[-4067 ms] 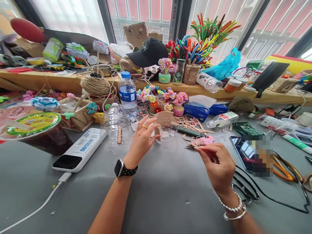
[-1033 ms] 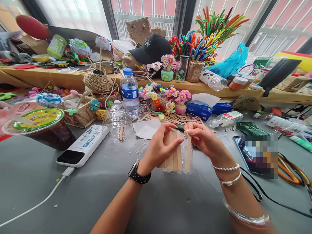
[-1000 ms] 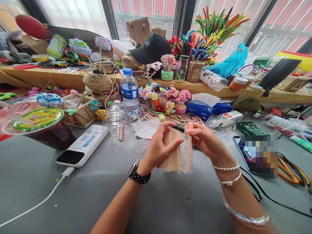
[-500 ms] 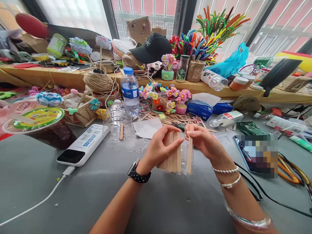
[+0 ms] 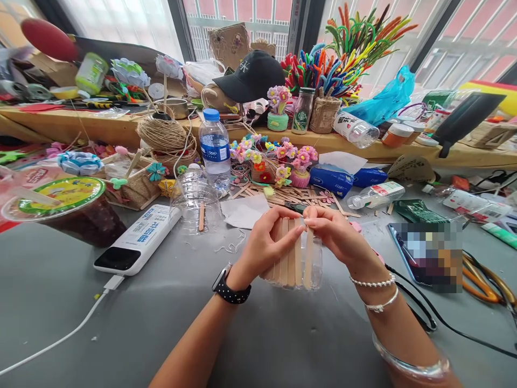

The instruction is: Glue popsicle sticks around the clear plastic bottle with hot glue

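On the grey table [image 5: 121, 334], left hand [image 5: 262, 245]: fingers and thumb closed around a row of sticks [image 5: 287, 258], gripping it from the left side.
Right hand [image 5: 339, 237]: thumb and forefinger pinched on the top end of a single stick [image 5: 308, 261]; the fingertips of both hands nearly meet above the sticks.
Single stick: upright, just beside the right edge of the row; whether it touches the row cannot be told.
Row of sticks: flat wooden sticks standing side by side against a clear plastic cup [image 5: 317, 267], whose base rests on the table between the two wrists.
Behind the hands: a white paper sheet [image 5: 244, 211] and a scatter of loose sticks [image 5: 283, 195].
Left of the hands: a cut clear bottle top [image 5: 194, 202] with one stick on its side, a water bottle [image 5: 214, 151] behind it, and a white power bank [image 5: 139, 240] with a cable.
Right of the hands: a phone [image 5: 424, 253], blurred, and orange scissors [image 5: 484, 275] near the table edge.
Back shelf: a twine ball [image 5: 161, 134], a black cap [image 5: 250, 75], and coloured pipe cleaners [image 5: 343, 54].
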`<action>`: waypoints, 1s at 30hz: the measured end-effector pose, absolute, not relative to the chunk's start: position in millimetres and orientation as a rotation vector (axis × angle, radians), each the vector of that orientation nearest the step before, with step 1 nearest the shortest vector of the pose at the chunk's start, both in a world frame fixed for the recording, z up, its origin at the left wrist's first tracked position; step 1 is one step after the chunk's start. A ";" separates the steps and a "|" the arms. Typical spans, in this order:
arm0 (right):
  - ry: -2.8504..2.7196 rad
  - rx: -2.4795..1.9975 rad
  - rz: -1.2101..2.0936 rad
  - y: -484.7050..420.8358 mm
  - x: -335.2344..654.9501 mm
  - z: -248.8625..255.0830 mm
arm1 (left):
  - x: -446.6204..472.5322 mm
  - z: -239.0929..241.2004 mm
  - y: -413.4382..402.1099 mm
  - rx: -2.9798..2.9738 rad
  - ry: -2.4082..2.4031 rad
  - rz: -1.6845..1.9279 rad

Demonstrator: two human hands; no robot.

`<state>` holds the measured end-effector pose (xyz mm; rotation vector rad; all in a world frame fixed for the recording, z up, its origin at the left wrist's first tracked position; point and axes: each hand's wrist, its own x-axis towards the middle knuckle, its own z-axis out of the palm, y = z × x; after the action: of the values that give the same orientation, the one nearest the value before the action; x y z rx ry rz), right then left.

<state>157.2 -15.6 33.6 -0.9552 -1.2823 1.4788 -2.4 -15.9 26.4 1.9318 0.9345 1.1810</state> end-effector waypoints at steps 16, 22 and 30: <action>-1.328 -0.976 1.458 -17.0 156.8 34.0 | -3.2 26.2 -16.1 1.927 0.908 1.199; -1.322 -0.979 1.461 -17.7 157.1 35.5 | -3.4 26.5 -16.3 1.920 0.896 1.193; -1.314 -0.981 1.446 -18.2 156.6 33.9 | -3.2 26.5 -16.2 1.936 0.907 1.187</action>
<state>156.6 -18.2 33.9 -0.9808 -1.3138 1.4460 -3.2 -16.2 26.5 1.9364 0.9067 1.1870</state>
